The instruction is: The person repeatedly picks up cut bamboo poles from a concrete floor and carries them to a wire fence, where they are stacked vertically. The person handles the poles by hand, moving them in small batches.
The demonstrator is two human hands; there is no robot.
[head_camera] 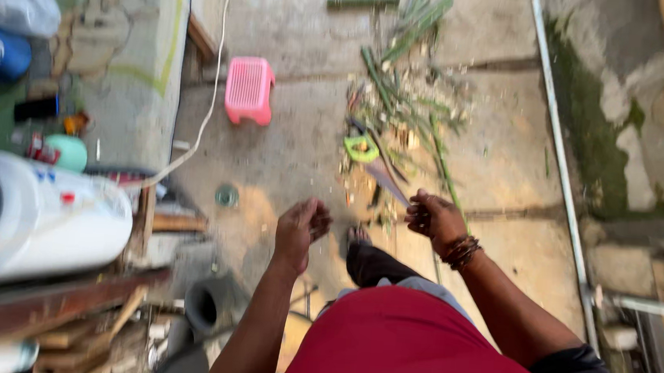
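Both grips look curled and empty: our left hand (300, 227), right hand (433, 217). Just beyond, the saw (374, 164) and bamboo scraps (408, 98) could trip or cut us.

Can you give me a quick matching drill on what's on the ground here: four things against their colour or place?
Things:
1. stool
2. saw
3. cut stalks
4. tank

Colour or place:
A. white, lying at the left edge
B. green, strewn at the top of the view
C. pink, on the concrete by the white cable
D. green-handled, just ahead of the right hand

Pairs: 1-C, 2-D, 3-B, 4-A
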